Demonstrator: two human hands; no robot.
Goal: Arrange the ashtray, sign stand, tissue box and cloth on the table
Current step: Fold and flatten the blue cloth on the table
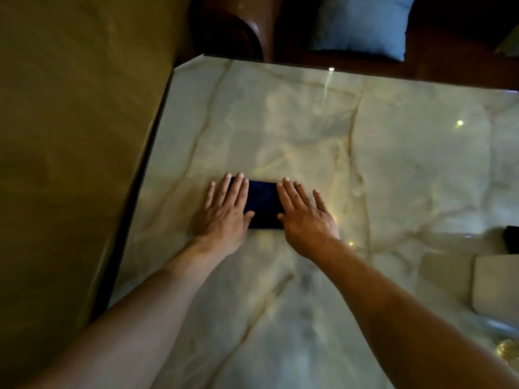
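A folded dark blue cloth (262,203) lies flat on the glossy marble table (393,164), toward its left side. My left hand (226,209) rests flat on the cloth's left end, fingers straight. My right hand (304,214) lies flat over its right end, fingers spread and straight. A pale box-like object (495,287), perhaps the tissue box, sits at the right edge of the view. Above it a dark object (512,238) is cut off by the frame. I see no sign stand or ashtray that I can make out.
The table's left edge (146,175) runs diagonally beside a tan floor (70,164). Beyond the far edge are a dark brown leather seat (241,29) and a light blue cushion (362,23). Bright light spots reflect on the marble.
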